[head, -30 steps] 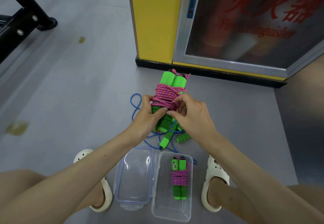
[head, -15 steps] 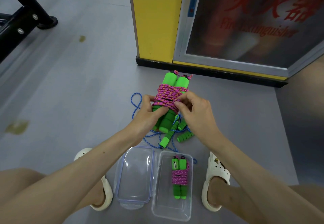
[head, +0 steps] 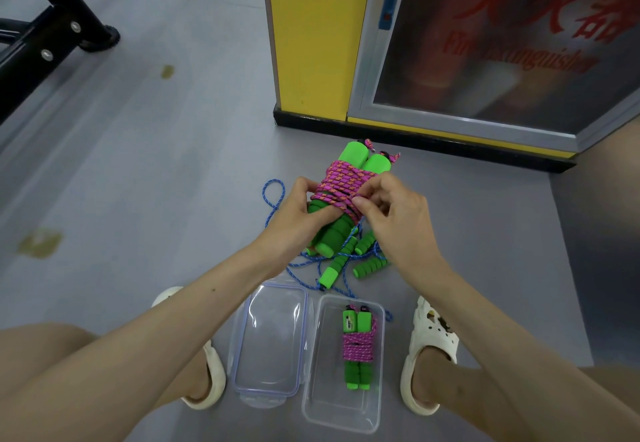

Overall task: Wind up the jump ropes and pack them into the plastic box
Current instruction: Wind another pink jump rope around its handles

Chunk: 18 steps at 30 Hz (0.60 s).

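The left grip (head: 298, 215) clasps the pink jump rope (head: 341, 183) by its green handles; the right grip (head: 398, 220) pinches its coils. Below both, the plastic box (head: 332, 410) holds another wound rope (head: 358, 346).

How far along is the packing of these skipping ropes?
Done: one wound pink jump rope with green handles lies in the clear plastic box. In hand: the left hand grips a second pink-wound bundle; the right hand pinches its cord. To do: the loose blue rope on the floor.
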Each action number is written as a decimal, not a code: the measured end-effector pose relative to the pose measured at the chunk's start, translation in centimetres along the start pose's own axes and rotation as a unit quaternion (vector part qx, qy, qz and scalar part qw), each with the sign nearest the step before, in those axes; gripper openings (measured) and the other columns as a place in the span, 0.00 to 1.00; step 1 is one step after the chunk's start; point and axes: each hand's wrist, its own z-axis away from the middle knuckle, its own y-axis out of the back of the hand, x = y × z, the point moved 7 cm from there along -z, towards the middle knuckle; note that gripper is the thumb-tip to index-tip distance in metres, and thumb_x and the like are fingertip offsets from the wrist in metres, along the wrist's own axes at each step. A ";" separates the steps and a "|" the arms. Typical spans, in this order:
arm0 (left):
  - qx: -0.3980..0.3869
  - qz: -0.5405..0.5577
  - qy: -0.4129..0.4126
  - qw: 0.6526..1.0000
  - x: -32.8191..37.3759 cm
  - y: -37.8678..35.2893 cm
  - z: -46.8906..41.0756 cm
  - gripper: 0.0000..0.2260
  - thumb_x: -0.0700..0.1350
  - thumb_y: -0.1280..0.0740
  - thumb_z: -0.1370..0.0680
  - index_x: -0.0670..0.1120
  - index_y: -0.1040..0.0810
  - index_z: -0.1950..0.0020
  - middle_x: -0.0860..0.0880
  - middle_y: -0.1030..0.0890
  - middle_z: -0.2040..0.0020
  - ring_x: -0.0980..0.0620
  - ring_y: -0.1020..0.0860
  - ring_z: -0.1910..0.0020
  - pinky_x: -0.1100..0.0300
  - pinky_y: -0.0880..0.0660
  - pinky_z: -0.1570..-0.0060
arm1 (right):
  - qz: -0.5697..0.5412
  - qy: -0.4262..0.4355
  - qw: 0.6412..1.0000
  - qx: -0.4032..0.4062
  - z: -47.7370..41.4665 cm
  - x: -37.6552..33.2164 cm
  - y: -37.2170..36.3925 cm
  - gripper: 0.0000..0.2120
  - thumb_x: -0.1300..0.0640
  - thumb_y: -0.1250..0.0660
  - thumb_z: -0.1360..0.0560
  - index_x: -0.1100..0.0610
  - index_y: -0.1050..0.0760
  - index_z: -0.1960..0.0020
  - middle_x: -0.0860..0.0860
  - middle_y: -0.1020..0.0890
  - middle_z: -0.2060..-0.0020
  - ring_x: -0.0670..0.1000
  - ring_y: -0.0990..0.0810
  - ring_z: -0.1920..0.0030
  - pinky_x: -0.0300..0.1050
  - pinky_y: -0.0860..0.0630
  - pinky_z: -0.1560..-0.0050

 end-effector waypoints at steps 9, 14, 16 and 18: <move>0.019 0.007 -0.014 1.000 0.1 0.6 0.5 0.13 0.42 0.31 0.24 0.46 0.32 0.45 0.48 0.19 0.63 0.56 0.20 0.71 0.63 0.26 0.75 | 0.004 0.020 0.997 -0.072 -0.1 -0.6 -0.8 0.04 0.64 0.32 0.25 0.59 0.27 0.55 0.48 0.23 0.71 0.46 0.27 0.69 0.30 0.32 0.65; -0.007 -0.014 -0.004 1.000 0.3 0.3 0.3 0.14 0.43 0.31 0.23 0.47 0.34 0.42 0.47 0.19 0.59 0.55 0.19 0.68 0.60 0.22 0.69 | 0.002 0.026 0.999 -0.039 -0.2 -0.5 -0.4 0.03 0.64 0.32 0.25 0.60 0.25 0.52 0.53 0.22 0.71 0.47 0.27 0.68 0.31 0.32 0.66; -0.019 -0.016 0.011 1.000 0.1 0.1 0.1 0.17 0.47 0.29 0.26 0.51 0.34 0.44 0.46 0.20 0.56 0.51 0.18 0.62 0.53 0.21 0.60 | 0.008 0.032 0.999 -0.028 -0.3 -0.4 -0.2 0.04 0.64 0.31 0.26 0.61 0.23 0.52 0.53 0.23 0.69 0.48 0.27 0.68 0.33 0.31 0.67; -0.010 0.017 0.028 0.999 -0.3 0.2 0.1 0.20 0.55 0.29 0.33 0.52 0.32 0.47 0.45 0.19 0.52 0.46 0.17 0.56 0.48 0.22 0.53 | 0.006 0.047 0.999 -0.026 -0.2 -0.6 -0.3 0.04 0.64 0.30 0.27 0.62 0.23 0.53 0.49 0.23 0.70 0.48 0.27 0.68 0.34 0.32 0.68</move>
